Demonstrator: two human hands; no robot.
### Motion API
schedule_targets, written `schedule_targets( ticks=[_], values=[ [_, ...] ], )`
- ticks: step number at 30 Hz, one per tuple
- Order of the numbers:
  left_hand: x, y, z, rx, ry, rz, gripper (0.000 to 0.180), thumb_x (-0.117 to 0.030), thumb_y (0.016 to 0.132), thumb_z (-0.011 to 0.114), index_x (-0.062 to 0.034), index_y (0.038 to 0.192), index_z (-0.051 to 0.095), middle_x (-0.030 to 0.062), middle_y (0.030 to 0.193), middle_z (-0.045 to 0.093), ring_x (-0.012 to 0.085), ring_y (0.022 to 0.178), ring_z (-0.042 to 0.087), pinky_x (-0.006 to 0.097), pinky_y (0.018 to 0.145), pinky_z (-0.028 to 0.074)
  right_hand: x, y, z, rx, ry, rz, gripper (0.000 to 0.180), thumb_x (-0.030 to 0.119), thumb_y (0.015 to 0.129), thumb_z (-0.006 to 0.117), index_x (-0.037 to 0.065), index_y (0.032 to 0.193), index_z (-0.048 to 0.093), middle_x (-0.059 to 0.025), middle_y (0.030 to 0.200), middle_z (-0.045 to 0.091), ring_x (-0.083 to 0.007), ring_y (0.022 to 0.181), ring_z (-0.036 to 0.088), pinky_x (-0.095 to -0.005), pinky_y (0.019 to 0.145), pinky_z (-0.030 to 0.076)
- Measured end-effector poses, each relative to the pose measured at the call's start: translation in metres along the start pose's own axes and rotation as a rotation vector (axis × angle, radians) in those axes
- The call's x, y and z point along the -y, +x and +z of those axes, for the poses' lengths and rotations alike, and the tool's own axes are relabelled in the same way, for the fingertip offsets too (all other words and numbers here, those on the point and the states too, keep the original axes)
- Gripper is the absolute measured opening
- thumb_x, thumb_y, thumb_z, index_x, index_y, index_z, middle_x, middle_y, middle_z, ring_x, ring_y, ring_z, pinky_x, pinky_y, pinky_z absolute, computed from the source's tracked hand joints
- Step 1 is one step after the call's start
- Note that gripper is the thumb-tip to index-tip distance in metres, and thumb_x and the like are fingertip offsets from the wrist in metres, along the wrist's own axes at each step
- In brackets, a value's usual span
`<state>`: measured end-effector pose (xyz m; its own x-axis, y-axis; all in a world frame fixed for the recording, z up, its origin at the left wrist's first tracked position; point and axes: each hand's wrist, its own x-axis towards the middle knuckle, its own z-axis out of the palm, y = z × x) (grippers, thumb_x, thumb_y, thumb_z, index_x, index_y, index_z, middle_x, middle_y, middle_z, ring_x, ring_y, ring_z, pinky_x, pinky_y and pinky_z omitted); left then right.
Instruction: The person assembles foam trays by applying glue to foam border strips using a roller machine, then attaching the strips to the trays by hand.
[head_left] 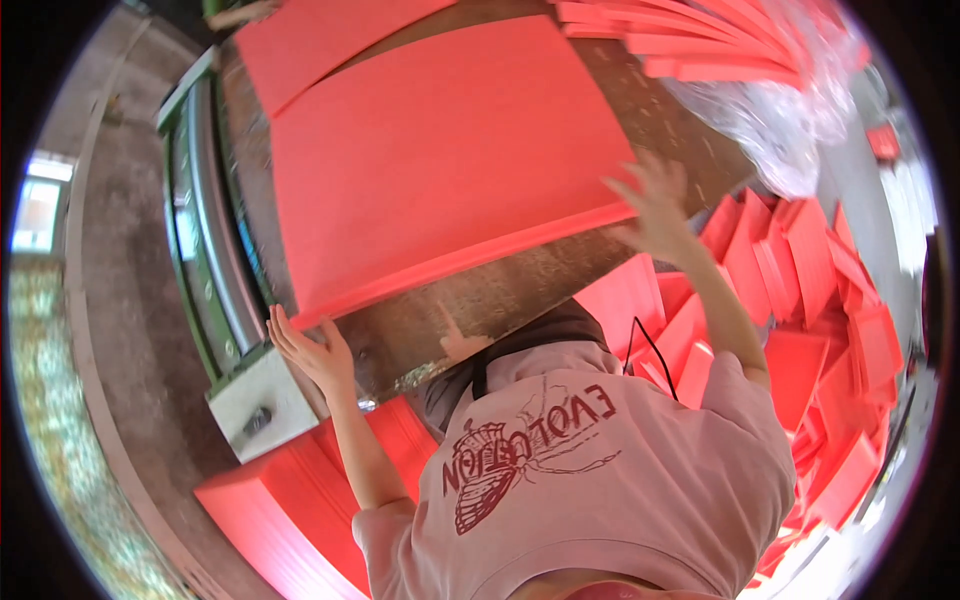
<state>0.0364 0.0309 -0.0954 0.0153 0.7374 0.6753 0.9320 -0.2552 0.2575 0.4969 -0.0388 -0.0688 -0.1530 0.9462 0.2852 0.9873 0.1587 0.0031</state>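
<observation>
A large red foam sheet [450,150], thick along its near edge, lies flat on the worn brown tabletop [480,300] in front of me. At its near left corner is my left hand [318,355], fingers stretched out and thumb against the edge. My right hand [655,205] is at the near right corner with its fingers spread, slightly blurred; whether it touches the sheet I cannot tell. Beyond it, a second red sheet [320,40] reaches toward the far left, partly cut off by the picture's rim.
A green-framed machine with a long metal roller [205,215] runs along the table's left side. Below it stands a stack of red sheets [300,500]. Red pieces are heaped [800,330] at my right. Clear plastic wrap [765,135] hangs far right. Another person's hand [245,14] shows far left.
</observation>
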Motion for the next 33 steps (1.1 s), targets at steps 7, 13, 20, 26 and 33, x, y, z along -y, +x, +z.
schedule_targets(
  ticks=[7, 13, 20, 26, 33],
  values=[
    [-0.085, 0.021, 0.04, 0.733, 0.098, 0.253, 0.042, -0.022, 0.08, 0.047, -0.0041, 0.118, 0.05, 0.0084, 0.126, 0.048, 0.0324, 0.125, 0.033, 0.049, 0.102, 0.024, 0.16, 0.066, 0.034, 0.097, 0.471, -0.378, 0.083, 0.054, 0.067, 0.064, 0.005, 0.129, 0.039, -0.0148, 0.133, 0.038, -0.0321, 0.128, 0.027, -0.0503, 0.105, 0.017],
    [0.075, 0.008, 0.004, 0.655, -0.014, -0.178, 0.043, -0.026, 0.089, 0.036, -0.0029, 0.124, 0.046, 0.0163, 0.128, 0.045, 0.0335, 0.119, 0.04, 0.046, 0.099, 0.031, -0.015, -0.005, 0.042, 0.139, 0.125, 0.236, 0.074, 0.051, 0.077, 0.054, 0.003, 0.131, 0.036, -0.0174, 0.134, 0.037, -0.0325, 0.13, 0.024, -0.0493, 0.107, 0.011],
    [-0.056, 0.094, -0.073, 0.746, -2.068, -0.06, 0.062, -0.039, 0.089, 0.043, -0.0092, 0.139, 0.02, 0.0149, 0.135, 0.036, 0.0289, 0.121, 0.04, 0.042, 0.099, 0.034, 0.008, 0.005, 0.086, 0.555, 0.285, 0.103, 0.057, 0.028, 0.076, 0.052, 0.007, 0.127, 0.038, -0.0182, 0.132, 0.037, -0.0335, 0.126, 0.03, -0.0494, 0.103, 0.024],
    [-0.076, 0.015, 0.016, -0.035, -1.142, -0.627, 0.071, -0.023, 0.076, 0.06, -0.0084, 0.135, 0.025, 0.0106, 0.131, 0.038, 0.0262, 0.118, 0.041, 0.041, 0.097, 0.038, 0.116, 0.107, 0.036, -0.008, 0.882, -0.07, 0.065, 0.033, 0.082, 0.054, 0.003, 0.133, 0.027, -0.0225, 0.14, 0.017, -0.0385, 0.131, 0.014, -0.0513, 0.105, 0.016],
    [0.074, 0.029, 0.019, 0.17, -1.25, -0.864, 0.055, -0.018, 0.08, 0.046, -0.0045, 0.132, 0.032, 0.0123, 0.126, 0.044, 0.0266, 0.113, 0.045, 0.04, 0.089, 0.043, -0.062, 0.296, 0.068, -0.203, 0.128, 0.491, 0.052, 0.016, 0.074, 0.058, 0.008, 0.123, 0.041, -0.0166, 0.128, 0.032, -0.0299, 0.081, 0.06, -0.0442, 0.067, 0.049]
  ],
)
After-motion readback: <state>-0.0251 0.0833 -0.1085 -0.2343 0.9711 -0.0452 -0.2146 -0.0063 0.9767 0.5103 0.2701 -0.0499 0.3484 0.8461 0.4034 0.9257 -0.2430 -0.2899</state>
